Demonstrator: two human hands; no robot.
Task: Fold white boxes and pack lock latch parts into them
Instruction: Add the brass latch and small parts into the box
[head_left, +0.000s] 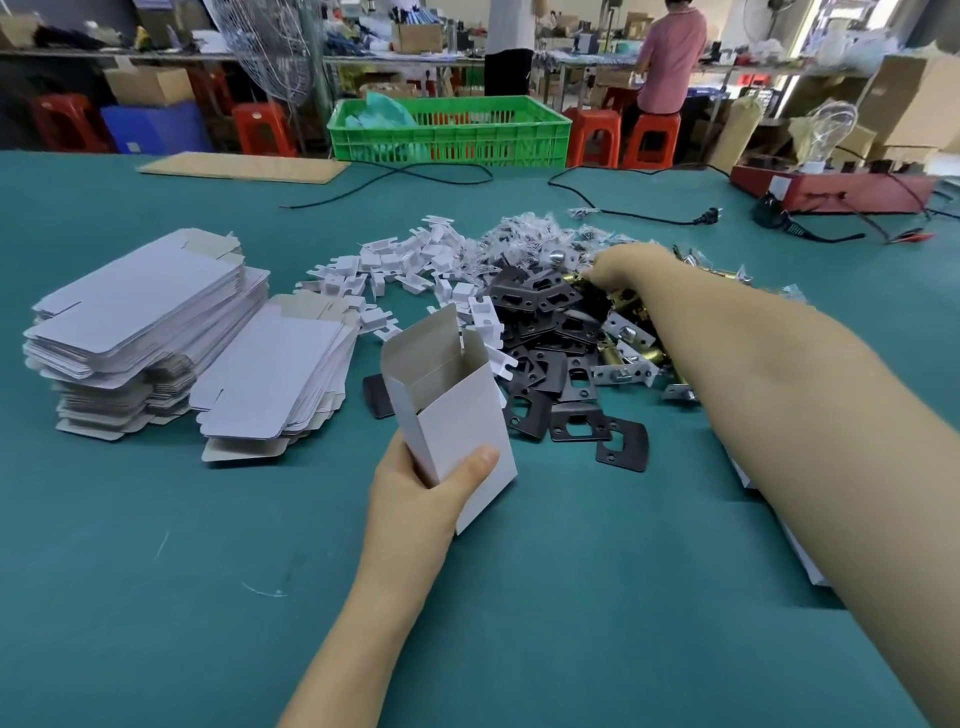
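My left hand (421, 493) grips a folded white box (452, 410), held upright over the green table with its top flaps open. Beyond it lies a heap of black latch plates (550, 343), with brass and silver latch bolts (628, 358) to their right. My right hand (623, 270) reaches over the heap, its fingers curled down onto a brass latch part at the far side. I cannot tell whether it grips the part. Behind lie white cardboard inserts (410, 260) and small screw bags (535, 239). Two stacks of flat white box blanks (150, 322) sit at the left.
A black power cable with a plug (706, 215) crosses the far table. A red device (831, 192) stands at the far right, a cardboard sheet (244, 166) at the far left. A green crate (447, 130), red stools and a seated person are beyond the table edge.
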